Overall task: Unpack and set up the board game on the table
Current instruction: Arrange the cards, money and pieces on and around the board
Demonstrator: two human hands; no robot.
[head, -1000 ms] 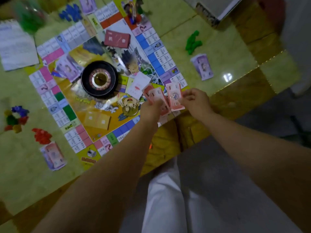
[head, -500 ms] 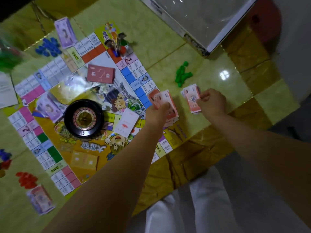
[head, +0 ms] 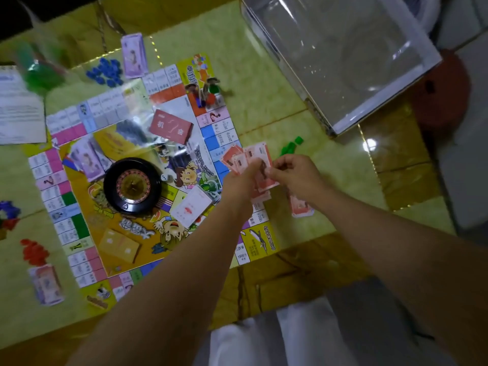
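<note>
— What is the person holding?
— The left hand (head: 241, 182) grips a fan of red bills (head: 237, 157) over the edge of the board (head: 66, 220). The right hand (head: 297, 175) pinches one bill. Best to pull just one, slowly.

Wheel (head: 132, 186) on board (head: 79, 228); box (head: 343, 54) seemingly behind, right.

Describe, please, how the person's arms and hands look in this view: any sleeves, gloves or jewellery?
Both forearms are bare to the frame edge, no sleeve showing. The left hand and right hand wear no gloves; no watch, bracelet or ring is visible. White clothing covers the lap.
</note>
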